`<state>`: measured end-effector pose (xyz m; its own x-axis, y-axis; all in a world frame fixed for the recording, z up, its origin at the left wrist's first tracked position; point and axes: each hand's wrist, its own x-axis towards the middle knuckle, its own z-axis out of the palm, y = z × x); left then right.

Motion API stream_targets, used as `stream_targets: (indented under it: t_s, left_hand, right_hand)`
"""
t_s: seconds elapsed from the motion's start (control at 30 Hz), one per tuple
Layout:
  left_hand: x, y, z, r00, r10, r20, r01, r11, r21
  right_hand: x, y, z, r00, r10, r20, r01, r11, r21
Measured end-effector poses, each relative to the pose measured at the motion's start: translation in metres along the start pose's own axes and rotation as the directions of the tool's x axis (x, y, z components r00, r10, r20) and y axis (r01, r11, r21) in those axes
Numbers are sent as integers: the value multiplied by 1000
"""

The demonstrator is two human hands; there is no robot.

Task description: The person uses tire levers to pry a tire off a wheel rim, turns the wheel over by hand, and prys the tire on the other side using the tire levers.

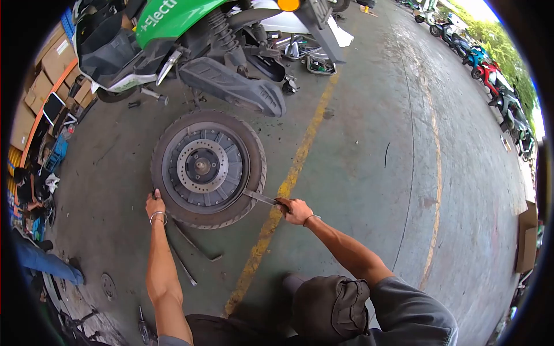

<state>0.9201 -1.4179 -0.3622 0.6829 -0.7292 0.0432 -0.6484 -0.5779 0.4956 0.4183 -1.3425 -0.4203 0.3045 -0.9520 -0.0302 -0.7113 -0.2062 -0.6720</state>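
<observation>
A wheel [231,167] with a perforated brake disc [184,175] lies flat on the floor, its tyre [252,141] still around the rim. My right hand [297,211] is closed around the handle end of a flat metal tyre lever [259,197]. The lever's far end reaches over the tyre's lower right side to the rim edge. At the lower left, my left hand [154,206] grips the outer edge of the tyre, with some fingers hidden. Below the wheel, a bent metal bar [198,247] and a straighter bar [183,262] rest on the floor.
A green electric scooter [167,26] stands just beyond the wheel, its swingarm cover [231,83] hanging close. Tools fill a tray [321,65] behind it. Boxes on shelves [57,55] and a person's jeans-clad leg [49,262] are at left. Parked scooters [490,78] line the right.
</observation>
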Motion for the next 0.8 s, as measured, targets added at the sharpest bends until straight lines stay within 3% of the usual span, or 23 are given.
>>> stream_targets:
  t_s: [0.17,0.27,0.33,0.43,0.47,0.53,0.63,0.73,0.8]
  left_hand:
    - [-23,1,-7,997,-20,72,26,996,-90]
    - [-6,-4,9,998,-65,0,63,963,-261]
    - [8,5,19,983,-179,-38,147,896,-419]
    - [10,20,19,983,-184,-4,158,858,-489]
    - [7,26,20,974,-228,-12,200,878,-435]
    - [3,42,21,949,-314,-35,286,901,-326]
    - [11,52,14,959,-284,-20,266,919,-290]
    - [11,48,12,979,-202,-3,194,946,-260]
    - [13,42,19,979,-204,-1,196,942,-272]
  right_hand:
    - [4,5,11,1000,23,-10,-23,999,-33]
    - [16,12,9,997,47,61,-55,988,143]
    - [17,12,7,996,26,82,-44,973,225]
    - [25,-6,-10,964,147,220,-149,989,-9]
    - [28,-12,-15,944,191,268,-169,980,-102]
    - [39,-30,-28,912,202,356,-87,946,-312]
    - [71,-43,-38,785,307,539,1,868,-497]
    - [89,-63,-38,730,355,584,100,790,-605]
    - [96,-72,-39,684,410,603,77,782,-619]
